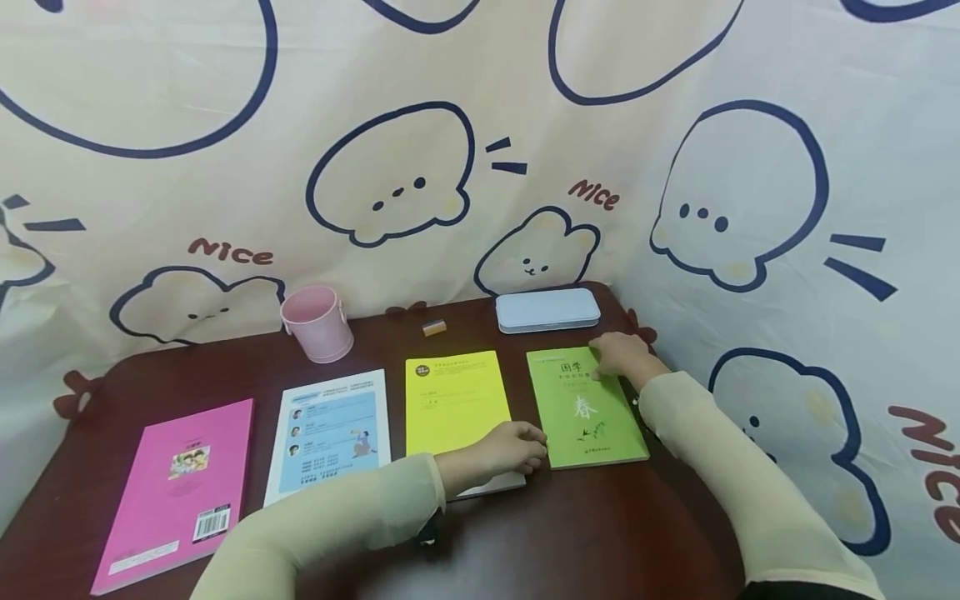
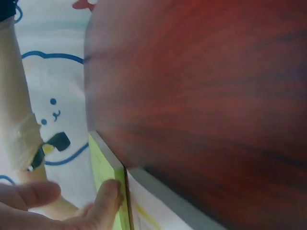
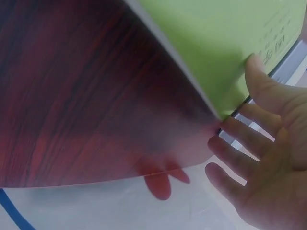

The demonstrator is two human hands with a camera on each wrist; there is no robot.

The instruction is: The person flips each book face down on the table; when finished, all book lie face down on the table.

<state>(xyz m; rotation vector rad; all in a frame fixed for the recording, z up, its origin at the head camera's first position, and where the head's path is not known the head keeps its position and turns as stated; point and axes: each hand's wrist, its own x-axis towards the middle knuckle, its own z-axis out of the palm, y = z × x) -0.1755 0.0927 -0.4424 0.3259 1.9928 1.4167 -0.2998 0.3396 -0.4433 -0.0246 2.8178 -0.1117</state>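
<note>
A green book [image 1: 585, 408] lies flat on the dark wooden table [image 1: 600, 533], at the right end of a row of books. My left hand [image 1: 517, 446] rests on the near right corner of the yellow book [image 1: 453, 400], its fingertips touching the green book's near left corner. In the left wrist view a finger [image 2: 108, 196] presses against the green book's edge [image 2: 100, 167]. My right hand [image 1: 618, 354] lies on the far right corner. In the right wrist view its thumb [image 3: 261, 81] sits on the green cover [image 3: 211, 43] and its straight, spread fingers [image 3: 240, 143] lie beside the corner.
Left of the yellow book lie a blue and white book [image 1: 330, 433] and a pink book [image 1: 172, 492]. At the back stand a pink bucket [image 1: 317, 323], a small eraser [image 1: 434, 327] and a pale blue pencil case [image 1: 547, 310]. A patterned cloth [image 1: 480, 125] hangs behind the table.
</note>
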